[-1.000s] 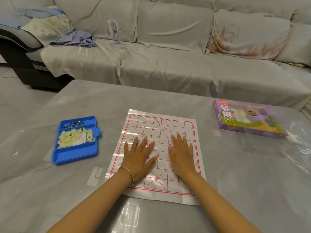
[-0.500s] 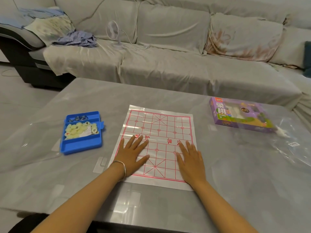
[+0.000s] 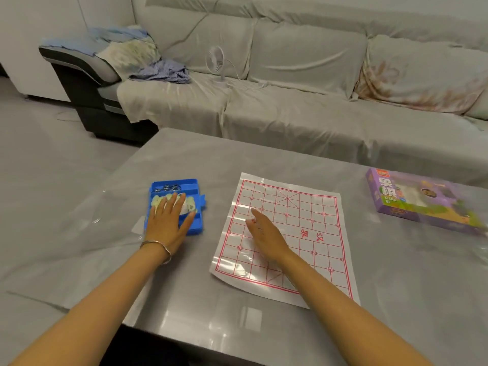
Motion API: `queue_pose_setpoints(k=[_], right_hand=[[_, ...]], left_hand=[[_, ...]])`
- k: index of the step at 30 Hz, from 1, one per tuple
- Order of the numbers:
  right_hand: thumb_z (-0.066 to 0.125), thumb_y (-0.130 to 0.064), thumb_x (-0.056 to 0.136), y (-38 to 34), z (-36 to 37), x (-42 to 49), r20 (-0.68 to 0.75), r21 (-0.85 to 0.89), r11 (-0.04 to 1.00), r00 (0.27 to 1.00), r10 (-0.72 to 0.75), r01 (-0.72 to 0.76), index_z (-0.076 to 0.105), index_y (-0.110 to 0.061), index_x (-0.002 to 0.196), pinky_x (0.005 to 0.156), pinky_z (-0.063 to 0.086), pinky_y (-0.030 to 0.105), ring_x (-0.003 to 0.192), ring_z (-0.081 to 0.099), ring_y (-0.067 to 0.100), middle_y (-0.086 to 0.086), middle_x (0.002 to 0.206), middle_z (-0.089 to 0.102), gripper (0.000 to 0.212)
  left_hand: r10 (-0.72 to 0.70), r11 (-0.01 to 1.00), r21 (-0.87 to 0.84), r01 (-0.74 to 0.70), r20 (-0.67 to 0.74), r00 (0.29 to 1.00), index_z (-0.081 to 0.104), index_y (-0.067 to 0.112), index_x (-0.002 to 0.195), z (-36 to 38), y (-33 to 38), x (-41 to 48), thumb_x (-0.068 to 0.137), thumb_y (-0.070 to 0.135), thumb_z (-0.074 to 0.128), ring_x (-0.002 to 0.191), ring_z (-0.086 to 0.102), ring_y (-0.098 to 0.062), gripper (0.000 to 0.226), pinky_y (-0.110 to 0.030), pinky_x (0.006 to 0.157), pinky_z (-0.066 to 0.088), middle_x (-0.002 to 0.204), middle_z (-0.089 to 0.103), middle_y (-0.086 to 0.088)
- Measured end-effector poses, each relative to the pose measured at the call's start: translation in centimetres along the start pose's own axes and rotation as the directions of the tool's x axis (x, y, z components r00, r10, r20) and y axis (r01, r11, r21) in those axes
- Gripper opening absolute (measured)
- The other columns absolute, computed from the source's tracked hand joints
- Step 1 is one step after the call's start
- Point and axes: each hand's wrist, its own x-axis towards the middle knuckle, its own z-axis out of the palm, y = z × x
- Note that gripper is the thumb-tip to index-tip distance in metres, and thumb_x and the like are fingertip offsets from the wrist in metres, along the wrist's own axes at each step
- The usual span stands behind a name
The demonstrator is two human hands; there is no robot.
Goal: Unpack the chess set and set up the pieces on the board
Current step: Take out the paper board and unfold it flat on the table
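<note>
- The left hand [image 3: 169,223] lies flat with straight fingers over the pale chess pieces [image 3: 191,204] heaped in a blue tray [image 3: 196,230] on the desk [image 3: 264,154].
- Metal rings [image 3: 167,187] sit in the tray's far compartment.
- The right hand [image 3: 264,233] rests on the red-lined paper board [image 3: 303,207] with its fingers stretched out, gripping nothing.
- The board is printed "汉界".
- A purple box [image 3: 422,204] at the far right reads "象棋" and "XIANG QI".
</note>
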Motion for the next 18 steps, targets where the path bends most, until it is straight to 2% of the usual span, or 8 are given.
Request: queue_pose_setpoints(k=[2, 5, 7, 10, 11, 13, 15, 18], right_hand=[[0.031, -0.045, 0.098, -2.6, 2.2, 1.8, 0.074, 0.075, 0.997, 0.997, 0.004, -0.01, 0.02, -0.023, 0.148, 0.113, 0.023, 0.037, 0.141, 0.026, 0.02, 0.0, 0.155, 0.022, 0.055], [0.033, -0.043, 0.099, -5.3, 5.2, 4.5, 0.107, -0.001, 1.0, 0.994, 0.003, -0.003, 0.029, -0.016, 0.145, 0.114, 0.025, 0.04, 0.138, 0.029, 0.024, 0.006, 0.151, 0.03, 0.053], [0.031, -0.044, 0.099, -6.3, 7.0, 6.0, 0.099, -0.13, 0.991, 0.995, 0.026, -0.013, 0.042, -0.008, 0.134, 0.109, 0.03, 0.044, 0.131, 0.035, 0.03, 0.012, 0.139, 0.042, 0.051], [0.032, -0.042, 0.099, -7.2, 9.2, 7.3, 0.098, -0.198, 0.98, 0.995, 0.009, 0.011, 0.045, -0.008, 0.132, 0.108, 0.03, 0.046, 0.13, 0.032, 0.032, 0.013, 0.137, 0.044, 0.049], [0.035, -0.039, 0.099, -7.5, 9.7, 7.4, 0.085, -0.133, 0.991, 0.996, -0.003, 0.014, 0.043, -0.011, 0.135, 0.109, 0.03, 0.044, 0.132, 0.032, 0.03, 0.011, 0.139, 0.042, 0.046], [0.041, -0.031, 0.099, -8.3, 10.1, 6.9, 0.047, 0.148, 0.988, 0.998, 0.032, -0.038, 0.037, -0.015, 0.14, 0.105, 0.038, 0.036, 0.13, 0.038, 0.025, 0.008, 0.142, 0.041, 0.044], [0.044, -0.023, 0.098, -9.0, 10.0, 6.3, 0.052, 0.448, 0.889, 0.996, 0.072, -0.088, 0.033, -0.017, 0.141, 0.091, 0.048, 0.028, 0.123, 0.048, 0.021, 0.006, 0.141, 0.043, 0.044], [0.046, -0.016, 0.097, -9.8, 9.5, 5.4, 0.091, 0.709, 0.691, 0.99, 0.11, -0.142, 0.034, -0.019, 0.138, 0.077, 0.056, 0.032, 0.111, 0.057, 0.023, 0.008, 0.134, 0.047, 0.042]], left_hand=[[-0.117, 0.992, 0.039, 0.117, 0.003, 0.993, 0.013, 0.017, 0.148, -0.3, -2.5, 0.5, 0.095, 0.049, 0.031, 0.142, 0.012, -0.028, 0.065, -0.042, 0.114, 0.014, 0.155, 0.014, -0.007], [-0.311, 0.95, 0.044, 0.309, 0.059, 0.949, 0.013, 0.007, 0.147, -0.3, -5.4, 0.7, 0.094, 0.053, 0.028, 0.141, 0.014, -0.031, 0.072, -0.043, 0.114, 0.016, 0.154, 0.014, -0.014], [-0.353, 0.935, 0.049, 0.35, 0.074, 0.933, 0.018, 0.003, 0.145, -0.1, -6.3, 0.7, 0.093, 0.054, 0.025, 0.14, 0.018, -0.032, 0.072, -0.045, 0.113, 0.019, 0.153, 0.017, -0.015], [-0.349, 0.936, 0.084, 0.341, 0.103, 0.931, 0.013, 0.007, 0.147, 0.2, -6.5, 0.8, 0.094, 0.054, 0.021, 0.142, 0.011, -0.03, 0.071, -0.044, 0.115, 0.014, 0.155, 0.01, -0.013], [-0.352, 0.934, 0.106, 0.341, 0.11, 0.929, 0.009, 0.01, 0.148, 0.3, -6.4, 0.7, 0.094, 0.054, 0.02, 0.143, 0.007, -0.03, 0.07, -0.043, 0.115, 0.011, 0.156, 0.006, -0.012], [-0.362, 0.929, 0.119, 0.35, 0.11, 0.926, 0.006, 0.014, 0.148, 0.2, -6.3, 0.6, 0.094, 0.056, 0.018, 0.143, 0.004, -0.029, 0.07, -0.043, 0.116, 0.008, 0.156, 0.002, -0.011], [-0.367, 0.929, 0.082, 0.36, 0.117, 0.923, 0.007, 0.015, 0.148, 0.0, -6.3, 0.4, 0.094, 0.056, 0.018, 0.143, 0.002, -0.029, 0.069, -0.044, 0.116, 0.007, 0.156, 0.002, -0.01], [-0.358, 0.933, 0.01, 0.359, 0.124, 0.925, 0.013, 0.015, 0.148, -0.5, -6.0, 0.3, 0.094, 0.054, 0.018, 0.143, 0.004, -0.029, 0.066, -0.044, 0.116, 0.007, 0.156, 0.007, -0.008]])
